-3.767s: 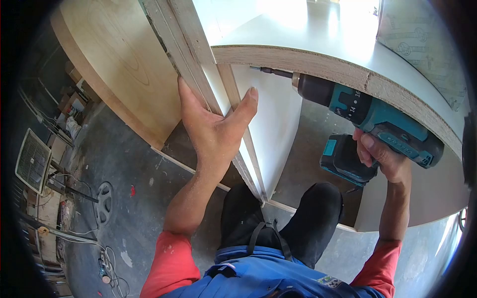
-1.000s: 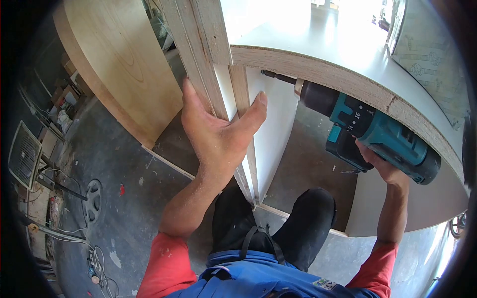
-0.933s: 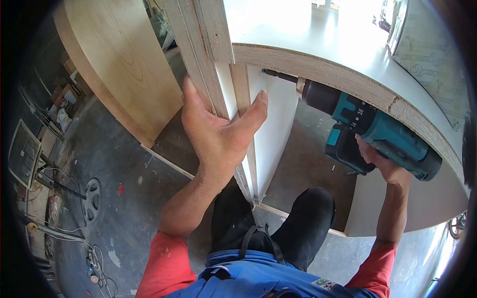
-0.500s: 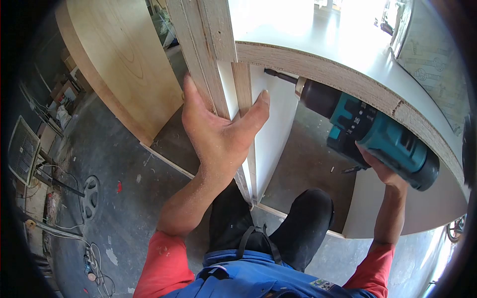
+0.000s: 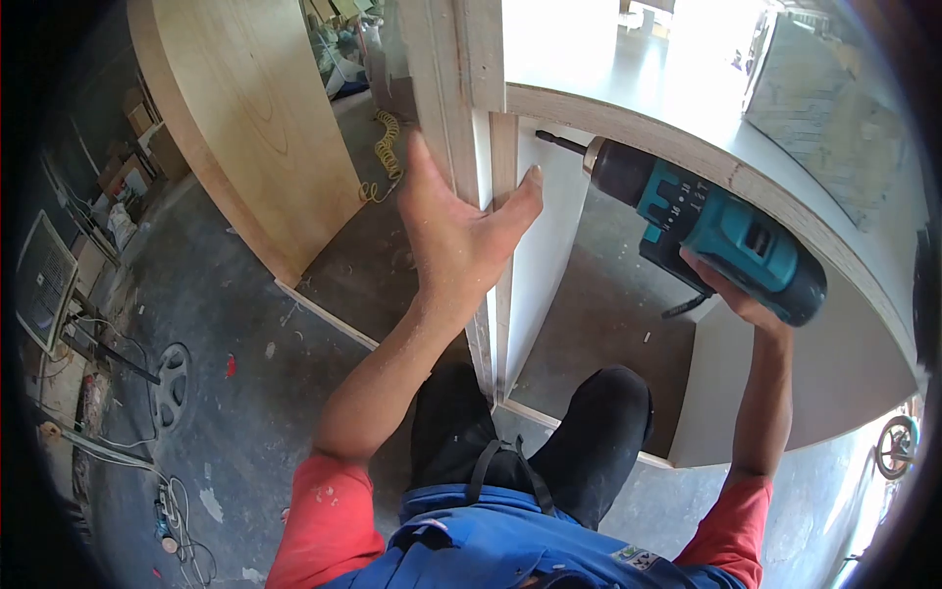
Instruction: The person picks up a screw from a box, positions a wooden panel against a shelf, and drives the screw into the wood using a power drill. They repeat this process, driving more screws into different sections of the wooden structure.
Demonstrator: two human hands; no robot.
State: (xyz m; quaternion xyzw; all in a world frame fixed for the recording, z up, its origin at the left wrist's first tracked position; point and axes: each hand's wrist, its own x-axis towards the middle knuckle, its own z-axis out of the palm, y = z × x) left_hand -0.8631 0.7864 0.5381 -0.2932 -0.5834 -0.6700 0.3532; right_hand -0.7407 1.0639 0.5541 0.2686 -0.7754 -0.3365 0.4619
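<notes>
Bracing the upright panel [image 5: 461,79], the left hand [image 5: 459,236] is spread wide across its plywood edge – fingers flat along the left side, thumb [image 5: 525,191] hooked round onto the white-faced side, so the panel thickness is clasped between them. The right hand [image 5: 734,294] is wrapped fully around the grip of a teal cordless drill [image 5: 721,231], held tilted with the chuck up and to the left. Whether a finger rests on the trigger cannot be told. The driver bit [image 5: 559,142] points at the white face of the panel, just under the raw edge of the top board [image 5: 687,147]. Its tip is near that face, but contact cannot be confirmed.

Handling, as judged: the drill is compact, hard-shelled and probably weighted toward the battery end. Its moulded grip should resist slipping – take hold at the pistol grip, well clear of the chuck. The panel is rigid sheet stock, likely heavy, with rough edges. Grip it across the edge thickness, as the left hand does.

Surroundings: a large bare plywood sheet [image 5: 255,128] leans at left, and a yellow coiled hose [image 5: 388,147] lies on the concrete floor [image 5: 226,324] beyond it. A box fan [image 5: 39,285] and loose cables [image 5: 177,491] sit further left
</notes>
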